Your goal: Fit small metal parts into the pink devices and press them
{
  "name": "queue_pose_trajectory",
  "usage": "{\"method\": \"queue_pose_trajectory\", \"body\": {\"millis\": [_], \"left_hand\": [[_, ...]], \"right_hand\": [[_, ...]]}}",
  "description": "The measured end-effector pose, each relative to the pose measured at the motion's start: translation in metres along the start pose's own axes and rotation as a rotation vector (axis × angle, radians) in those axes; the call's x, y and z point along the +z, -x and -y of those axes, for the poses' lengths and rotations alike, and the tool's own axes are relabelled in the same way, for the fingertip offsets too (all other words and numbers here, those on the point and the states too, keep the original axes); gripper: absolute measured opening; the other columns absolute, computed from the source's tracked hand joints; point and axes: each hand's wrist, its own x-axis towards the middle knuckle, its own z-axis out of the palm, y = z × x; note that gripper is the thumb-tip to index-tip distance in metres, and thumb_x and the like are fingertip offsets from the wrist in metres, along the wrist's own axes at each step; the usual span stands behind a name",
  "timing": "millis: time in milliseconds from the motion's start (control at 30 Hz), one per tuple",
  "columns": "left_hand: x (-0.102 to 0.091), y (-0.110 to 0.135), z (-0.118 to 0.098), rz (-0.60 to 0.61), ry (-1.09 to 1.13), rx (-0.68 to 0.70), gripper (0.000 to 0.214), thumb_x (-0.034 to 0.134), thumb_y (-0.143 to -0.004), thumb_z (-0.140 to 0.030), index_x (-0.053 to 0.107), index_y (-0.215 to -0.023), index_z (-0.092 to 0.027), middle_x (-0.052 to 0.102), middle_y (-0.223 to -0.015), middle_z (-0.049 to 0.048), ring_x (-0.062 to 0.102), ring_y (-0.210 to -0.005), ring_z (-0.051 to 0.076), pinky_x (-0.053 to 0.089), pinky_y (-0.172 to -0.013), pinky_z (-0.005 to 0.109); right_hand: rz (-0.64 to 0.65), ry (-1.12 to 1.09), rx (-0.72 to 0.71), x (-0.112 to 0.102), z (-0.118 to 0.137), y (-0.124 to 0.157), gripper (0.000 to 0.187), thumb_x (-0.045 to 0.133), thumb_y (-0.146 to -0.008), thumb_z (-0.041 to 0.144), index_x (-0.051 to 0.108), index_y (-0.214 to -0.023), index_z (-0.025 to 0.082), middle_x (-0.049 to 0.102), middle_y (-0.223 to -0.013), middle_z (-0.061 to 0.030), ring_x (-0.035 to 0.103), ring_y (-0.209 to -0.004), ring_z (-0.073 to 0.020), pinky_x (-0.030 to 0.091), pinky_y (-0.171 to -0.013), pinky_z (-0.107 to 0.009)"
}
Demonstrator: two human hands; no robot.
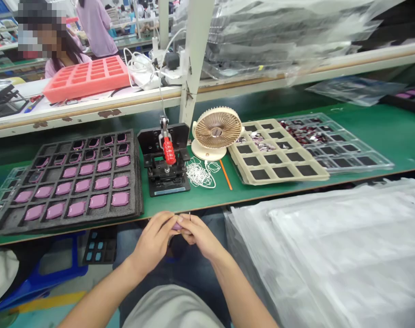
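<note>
Mostly, the purple case (177, 226) is hidden by the left hand (156, 234) and the right hand (197, 231), pinched between them in a narrow grip near the front edge of the bench (207, 197). A thin tip (190, 217) by the right hand can hardly be made out. Below the clamp (169, 151), green surface is seen; more purple cases (82, 185) are held in the grey tray (136, 189).

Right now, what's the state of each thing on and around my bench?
Left hand: curled on the purple piece
Right hand: curled on the purple piece
Purple piece: gripped, mostly covered
Black foam tray: partly filled
Clamp fixture: standing; clamped or released, can't tell
Fan: upright; whether running, unclear
White cable: loosely tangled
Orange stick: lying flat
Beige tray: partly filled
Clear tray at right: partly filled
Pink foam tray: resting on the shelf
</note>
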Motion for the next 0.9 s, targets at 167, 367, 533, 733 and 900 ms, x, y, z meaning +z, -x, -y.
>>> {"method": "queue_pose_trajectory", "body": {"millis": [167,367,533,733,900], "left_hand": [[0.010,-0.026,0.021,-0.144,-0.080,-0.027,0.040,0.050,-0.105,-0.014,0.070,-0.138,-0.027,0.078,-0.121,0.0122,0.073,-0.116,0.029,0.058,-0.106,0.050],[0.028,-0.068,0.040,-0.181,-0.141,-0.055,0.031,0.054,-0.101,-0.011,0.074,-0.123,-0.020,0.077,-0.129,0.0143,0.066,-0.133,0.033,0.045,-0.119,0.063],[0.039,-0.067,0.048,-0.194,-0.127,-0.084,0.037,0.052,-0.098,-0.003,0.073,-0.123,-0.020,0.076,-0.134,0.0142,0.066,-0.135,0.032,0.044,-0.120,0.066],[0.035,-0.052,0.043,-0.279,-0.037,-0.099,0.033,0.050,-0.102,-0.011,0.073,-0.123,-0.022,0.078,-0.128,0.0113,0.069,-0.129,0.030,0.047,-0.119,0.060],[0.037,-0.027,0.027,-0.394,0.005,-0.145,0.037,0.049,-0.106,-0.015,0.067,-0.137,-0.023,0.080,-0.115,0.0116,0.077,-0.107,0.027,0.063,-0.095,0.045]], "right_hand": [[-0.349,0.172,-0.223,-0.020,0.044,-0.024,0.044,0.064,-0.098,0.062,0.070,-0.085,0.020,0.069,-0.081,-0.0061,0.063,-0.073,-0.0182,0.052,-0.061,-0.027],[-0.325,0.752,-1.087,-0.023,0.131,-0.072,0.035,0.062,-0.106,0.032,0.067,-0.140,0.030,0.066,-0.149,-0.0061,0.068,-0.131,-0.0228,0.061,-0.103,-0.037],[-0.488,0.704,-1.215,-0.009,0.179,-0.085,0.033,0.060,-0.109,0.034,0.066,-0.140,0.027,0.076,-0.131,-0.0066,0.076,-0.115,-0.0215,0.062,-0.099,-0.032],[-0.647,0.814,-0.843,-0.024,0.128,-0.076,0.028,0.057,-0.108,0.038,0.076,-0.118,0.021,0.079,-0.115,-0.0115,0.076,-0.100,-0.0236,0.061,-0.094,-0.037],[-0.316,1.081,-0.571,-0.034,0.038,-0.092,0.027,0.057,-0.104,0.020,0.077,-0.122,0.025,0.077,-0.129,-0.0066,0.076,-0.113,-0.0216,0.061,-0.093,-0.031]]}}
